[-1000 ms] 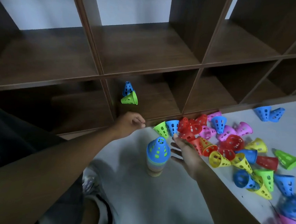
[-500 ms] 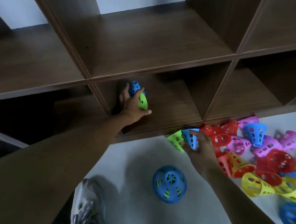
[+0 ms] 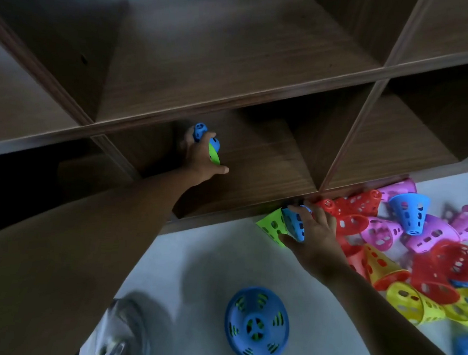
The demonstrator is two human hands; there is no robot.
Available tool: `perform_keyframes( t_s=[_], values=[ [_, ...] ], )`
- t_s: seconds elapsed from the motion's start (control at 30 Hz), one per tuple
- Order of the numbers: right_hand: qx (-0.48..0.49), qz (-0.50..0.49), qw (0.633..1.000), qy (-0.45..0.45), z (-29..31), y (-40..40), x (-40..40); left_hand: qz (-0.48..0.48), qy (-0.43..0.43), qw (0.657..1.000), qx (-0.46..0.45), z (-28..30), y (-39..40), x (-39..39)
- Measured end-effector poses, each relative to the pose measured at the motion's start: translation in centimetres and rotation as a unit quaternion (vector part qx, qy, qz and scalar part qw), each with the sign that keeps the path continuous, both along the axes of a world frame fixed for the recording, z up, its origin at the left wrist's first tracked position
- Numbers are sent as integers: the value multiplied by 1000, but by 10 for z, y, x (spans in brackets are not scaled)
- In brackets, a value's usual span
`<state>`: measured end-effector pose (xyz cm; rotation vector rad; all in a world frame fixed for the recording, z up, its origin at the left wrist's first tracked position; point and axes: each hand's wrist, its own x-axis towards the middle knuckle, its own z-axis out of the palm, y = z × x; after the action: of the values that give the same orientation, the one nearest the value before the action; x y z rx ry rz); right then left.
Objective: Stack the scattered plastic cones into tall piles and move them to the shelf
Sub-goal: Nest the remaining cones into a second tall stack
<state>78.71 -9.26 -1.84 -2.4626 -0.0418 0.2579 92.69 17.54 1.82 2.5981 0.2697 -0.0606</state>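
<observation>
Two hands are seen at work from above. The left hand (image 3: 199,158) is reached into a bottom compartment of the dark wooden shelf (image 3: 262,76), where a blue cone (image 3: 198,131) and a green cone (image 3: 214,151) are gripped by curled fingers, with the thumb stuck out toward 3 o'clock. The pair is held just above the compartment floor, at about 10 o'clock from the picture's centre.

The right hand (image 3: 315,238) is laid at the shelf's front edge, on the pale floor (image 3: 194,257), at 4 o'clock from the left hand. A second blue cone (image 3: 296,226) is pinched between its thumb and curled fingers; a lime cone (image 3: 272,228) lies touching that cone at its 9 o'clock side.

A heap of scattered cones (image 3: 416,245), red, pink, yellow and blue, is spread at 3 o'clock from the right hand, several of them touching one another.

A stacked pile (image 3: 257,324), blue on top with green showing through the holes, is stood upright on the floor at 6 o'clock, seen straight down. A blurred shoe (image 3: 122,336) is visible at 7 o'clock.
</observation>
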Motion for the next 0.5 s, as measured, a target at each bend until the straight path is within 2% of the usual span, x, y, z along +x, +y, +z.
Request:
perform_keyframes(
  t_s=[0.27, 0.4, 0.5],
  values=[
    [-89, -26, 995, -29, -2, -7, 2, 35, -80, 996, -17, -6, -4, -5],
    [-84, -23, 996, -27, -3, -11, -6, 37, -84, 995, -28, -5, -5, -9],
    [-39, -28, 998, -48, -4, -18, -13, 22, -60, 998, -27, -3, -4, -10]
  ],
)
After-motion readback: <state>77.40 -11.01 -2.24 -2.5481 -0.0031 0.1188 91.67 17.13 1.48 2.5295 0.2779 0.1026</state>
